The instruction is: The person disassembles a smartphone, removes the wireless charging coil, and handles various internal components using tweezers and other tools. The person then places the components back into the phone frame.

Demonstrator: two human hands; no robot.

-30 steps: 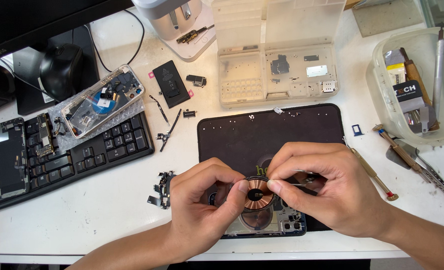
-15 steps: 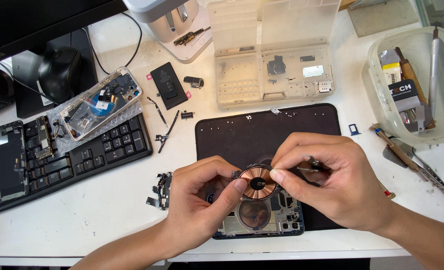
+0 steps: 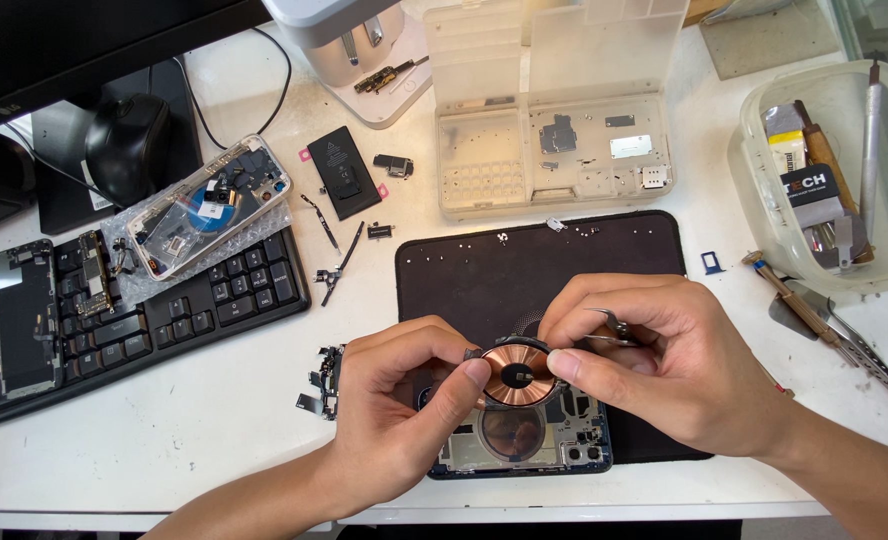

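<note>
Both hands pinch the copper coil point(image 3: 517, 375) — left hand point(image 3: 396, 420) on its left edge, right hand point(image 3: 664, 365) on its right, tweezers point(image 3: 609, 325) tucked in — just above the opened phone point(image 3: 524, 440) on the black mat point(image 3: 524, 270); keyboard point(image 3: 164, 310) far left.

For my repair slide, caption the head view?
Left hand and right hand hold a round copper coil above an opened blue phone housing.

Black keyboard point(image 3: 164, 320) at left, a gutted phone shell point(image 3: 209, 205) on bubble wrap resting on it. Clear parts organizer point(image 3: 554, 150) at top, black battery point(image 3: 344, 172) just left of it. Plastic tub point(image 3: 834, 180) of tools at right, mouse point(image 3: 127, 145) at upper left.
</note>
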